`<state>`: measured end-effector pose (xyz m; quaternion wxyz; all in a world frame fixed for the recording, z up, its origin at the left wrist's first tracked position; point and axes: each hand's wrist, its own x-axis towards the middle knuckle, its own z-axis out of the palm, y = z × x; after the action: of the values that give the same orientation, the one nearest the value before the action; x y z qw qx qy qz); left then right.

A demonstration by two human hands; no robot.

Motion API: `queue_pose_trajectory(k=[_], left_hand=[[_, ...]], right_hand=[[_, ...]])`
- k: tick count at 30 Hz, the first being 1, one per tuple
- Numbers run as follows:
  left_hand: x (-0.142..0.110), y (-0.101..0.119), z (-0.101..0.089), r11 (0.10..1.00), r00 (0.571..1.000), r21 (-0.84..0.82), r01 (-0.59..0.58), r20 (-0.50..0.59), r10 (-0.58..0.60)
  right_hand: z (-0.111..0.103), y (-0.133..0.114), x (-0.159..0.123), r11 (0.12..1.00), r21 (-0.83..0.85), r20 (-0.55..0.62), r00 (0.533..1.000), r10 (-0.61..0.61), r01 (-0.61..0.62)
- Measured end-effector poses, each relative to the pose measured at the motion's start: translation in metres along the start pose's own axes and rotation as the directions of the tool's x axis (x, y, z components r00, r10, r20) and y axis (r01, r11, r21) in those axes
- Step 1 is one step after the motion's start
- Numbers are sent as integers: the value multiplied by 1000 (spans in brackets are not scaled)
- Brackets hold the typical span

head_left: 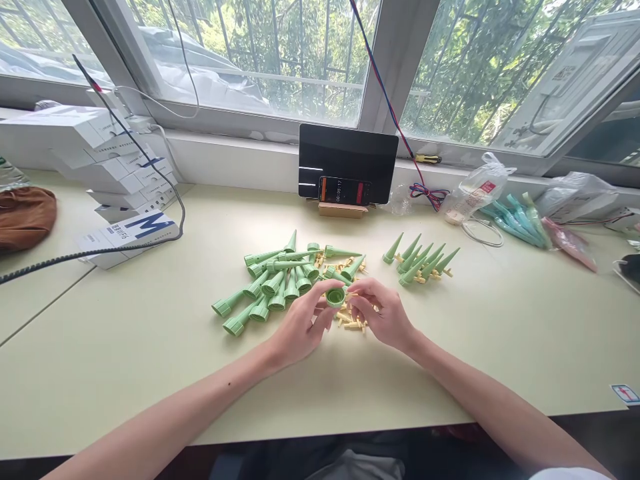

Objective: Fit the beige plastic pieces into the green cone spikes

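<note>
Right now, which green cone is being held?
The green cone in the left hand, its round open end facing the camera. The others are in the larger pile, mostly left, or the small group at right.

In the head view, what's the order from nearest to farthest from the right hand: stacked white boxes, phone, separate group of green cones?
From the right hand:
1. Green cone group: just beyond the hand, to its right.
2. Phone: farther back, in front of the black screen.
3. White box stack: farthest, over on the left.
</note>
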<state>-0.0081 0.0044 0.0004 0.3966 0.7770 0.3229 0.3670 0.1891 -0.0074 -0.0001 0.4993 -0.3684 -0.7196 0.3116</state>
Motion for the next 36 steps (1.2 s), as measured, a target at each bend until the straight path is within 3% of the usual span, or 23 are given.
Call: queue_pose_trajectory(k=[5,10,14,18,27,36], left_hand=[[0,3,1,999,1000,-42,17,-17,-17],[3,7,2,958,994,-273,84,-52,-101],[5,11,0,895,984,-416,161,-7,-180],[5,13,-1,871,978,-449,200,33,-208],[2,9,-1,930,984,-322,179,77,-163],[1,6,-2,998,994,-27,-54,98,56]], right_hand=[[-2,2,0,994,-84,0,998,-68,68],[-9,7,2,954,-214,20,977,-211,210],[-11,8,2,927,-280,33,968,-249,248],[-10,10,2,916,-281,29,957,-290,286],[-8,10,-1,909,-296,31,954,-297,293],[-5,7,0,874,-389,70,955,-288,292]])
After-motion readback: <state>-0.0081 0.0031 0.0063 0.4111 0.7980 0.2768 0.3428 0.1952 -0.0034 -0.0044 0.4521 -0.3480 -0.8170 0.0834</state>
